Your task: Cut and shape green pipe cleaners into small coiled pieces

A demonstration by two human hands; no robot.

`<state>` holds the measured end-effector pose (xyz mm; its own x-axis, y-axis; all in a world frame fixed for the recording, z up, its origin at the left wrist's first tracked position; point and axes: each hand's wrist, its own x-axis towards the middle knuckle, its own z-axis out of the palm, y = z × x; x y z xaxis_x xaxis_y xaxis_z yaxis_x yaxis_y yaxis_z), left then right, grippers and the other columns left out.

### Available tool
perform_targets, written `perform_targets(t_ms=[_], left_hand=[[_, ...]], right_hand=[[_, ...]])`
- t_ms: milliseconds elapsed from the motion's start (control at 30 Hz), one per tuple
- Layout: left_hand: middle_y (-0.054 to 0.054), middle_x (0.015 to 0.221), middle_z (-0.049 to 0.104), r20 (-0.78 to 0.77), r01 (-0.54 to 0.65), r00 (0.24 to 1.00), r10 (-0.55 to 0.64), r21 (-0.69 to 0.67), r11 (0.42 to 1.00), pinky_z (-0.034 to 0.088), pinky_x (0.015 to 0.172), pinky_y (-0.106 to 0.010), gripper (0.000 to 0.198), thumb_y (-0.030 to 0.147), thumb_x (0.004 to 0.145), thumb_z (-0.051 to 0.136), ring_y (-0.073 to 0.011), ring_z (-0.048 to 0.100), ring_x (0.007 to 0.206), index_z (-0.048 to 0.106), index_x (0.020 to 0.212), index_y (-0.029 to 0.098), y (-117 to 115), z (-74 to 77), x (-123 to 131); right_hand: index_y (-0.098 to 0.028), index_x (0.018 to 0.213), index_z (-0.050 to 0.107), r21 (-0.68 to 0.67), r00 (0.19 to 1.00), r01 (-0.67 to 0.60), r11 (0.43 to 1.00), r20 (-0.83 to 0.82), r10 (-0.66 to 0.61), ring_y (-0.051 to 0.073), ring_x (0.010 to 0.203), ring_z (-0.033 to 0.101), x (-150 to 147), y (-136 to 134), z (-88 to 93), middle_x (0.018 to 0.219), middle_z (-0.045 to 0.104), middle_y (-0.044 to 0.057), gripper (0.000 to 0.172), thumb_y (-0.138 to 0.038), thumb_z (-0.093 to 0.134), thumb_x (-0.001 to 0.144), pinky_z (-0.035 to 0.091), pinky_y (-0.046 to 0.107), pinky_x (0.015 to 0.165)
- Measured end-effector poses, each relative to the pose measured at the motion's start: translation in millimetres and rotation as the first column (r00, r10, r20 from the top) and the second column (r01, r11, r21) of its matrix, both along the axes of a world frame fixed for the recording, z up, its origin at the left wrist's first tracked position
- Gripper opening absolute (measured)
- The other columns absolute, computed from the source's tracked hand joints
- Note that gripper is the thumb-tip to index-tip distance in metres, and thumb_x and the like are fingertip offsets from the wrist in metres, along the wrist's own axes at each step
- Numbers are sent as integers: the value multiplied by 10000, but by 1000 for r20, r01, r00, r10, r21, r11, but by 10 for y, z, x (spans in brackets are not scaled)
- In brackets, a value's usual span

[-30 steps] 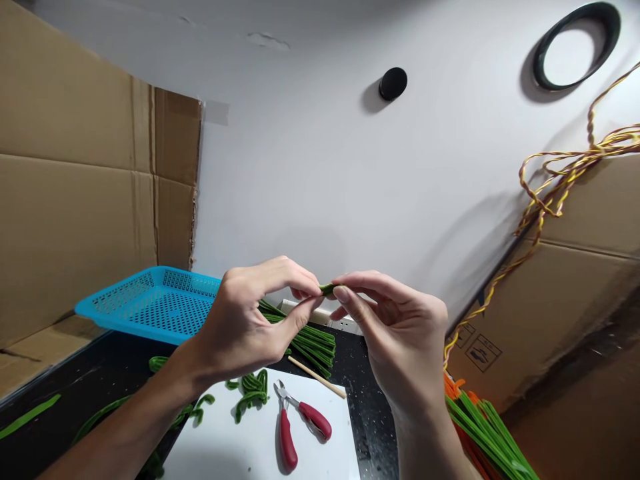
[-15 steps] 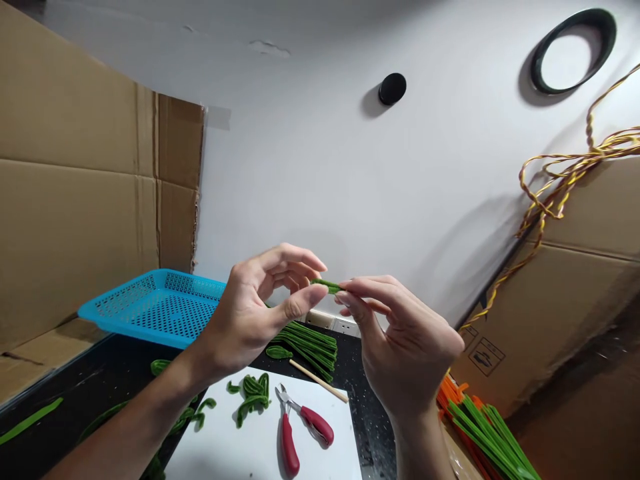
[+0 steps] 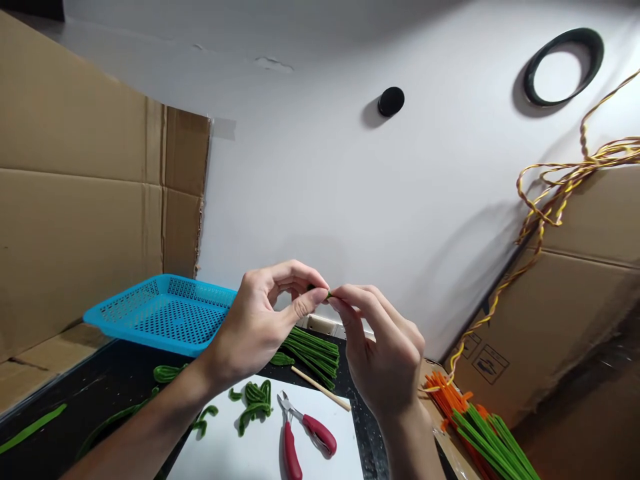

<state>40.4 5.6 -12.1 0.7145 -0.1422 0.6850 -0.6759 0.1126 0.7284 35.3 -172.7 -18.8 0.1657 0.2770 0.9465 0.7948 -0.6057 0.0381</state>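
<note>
My left hand (image 3: 263,320) and my right hand (image 3: 383,340) meet fingertip to fingertip above the worktop. Between them is a small piece of green pipe cleaner (image 3: 329,295), mostly covered by the fingers. Each hand pinches it with thumb and index finger. Below, red-handled nippers (image 3: 310,427) lie with jaws apart on a white sheet (image 3: 225,453). Left of them are several bent green pipe cleaner pieces (image 3: 256,403). Behind my hands lie a bundle of straight green pipe cleaners (image 3: 315,353), a looped green leaf shape (image 3: 281,359) and a thin wooden stick (image 3: 320,388).
A blue perforated basket (image 3: 175,320) stands at the back left, near a cardboard panel (image 3: 75,220). Orange and green stems (image 3: 480,427) lie at the lower right beside a cardboard box (image 3: 565,293). Twisted yellow wire (image 3: 545,207) hangs over that box. A white wall (image 3: 320,187) rises behind.
My right hand has moved left toward my left hand, whose fingertips have closed. Less of the green pipe cleaner shows between them. The view has tipped slightly upward.
</note>
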Motion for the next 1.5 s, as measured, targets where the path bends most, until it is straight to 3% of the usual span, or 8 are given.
perform_targets(t_ms=[200,400,600,700,900,1067,1267,1500], left_hand=[[-9,887,756,-18,20,1000,-19,33,999,568,774,-90,234,404,971,709,-49,710,849,799,972,188,5,31,-19],[-8,901,784,-30,5,1000,-3,45,999,550,762,-49,220,391,970,714,-28,714,850,845,1051,234,36,53,-14],[-21,991,804,-12,-31,999,31,70,997,567,790,-80,210,372,934,762,-58,725,927,845,1100,273,49,17,-17],[-29,990,810,-1,-84,996,84,57,995,580,808,-72,215,348,894,808,-70,741,940,850,1086,260,38,26,-29],[-29,865,789,-62,-33,998,32,-18,999,573,676,-56,194,378,890,803,-53,722,764,848,964,204,32,58,-23],[-37,900,782,-120,-57,991,55,-12,998,571,725,-79,221,388,888,803,-62,705,809,831,937,174,48,55,-8],[9,892,764,-159,-32,987,35,20,999,510,688,-48,234,421,936,749,-14,654,785,840,1060,245,58,79,-5],[32,810,740,-128,3,992,-4,-6,1000,469,636,-21,185,410,941,745,15,598,696,845,990,262,34,63,2]], right_hand=[[-179,1053,596,-27,1000,24,999,1,-24,37,718,588,54,20,-40,865,655,-15,133,-68,523,1059,427,178,668],[-183,1053,564,36,982,-34,999,-187,40,41,689,635,85,40,-92,830,673,-22,90,-164,488,1097,469,160,633],[-213,1097,530,136,922,-125,983,-350,166,15,526,507,73,22,-122,666,564,-77,83,-270,476,1124,397,150,517],[-224,1097,528,113,948,-95,989,-292,125,6,504,492,69,15,-125,630,535,-95,62,-241,474,1123,380,154,515],[-241,1208,567,62,984,-65,996,-161,74,8,530,551,50,14,-78,664,600,-107,125,-222,586,1085,418,174,559],[-253,1168,646,16,995,-37,999,-94,38,-8,558,562,62,23,-76,700,604,-110,174,-147,661,1031,447,166,610],[-247,1125,663,50,990,-67,997,-124,73,-25,584,604,61,34,-84,708,618,-119,138,-139,641,1042,442,156,601],[-212,1048,657,143,979,-75,987,-178,100,-24,496,527,24,46,-50,608,534,-120,28,-189,643,1052,412,154,527]])
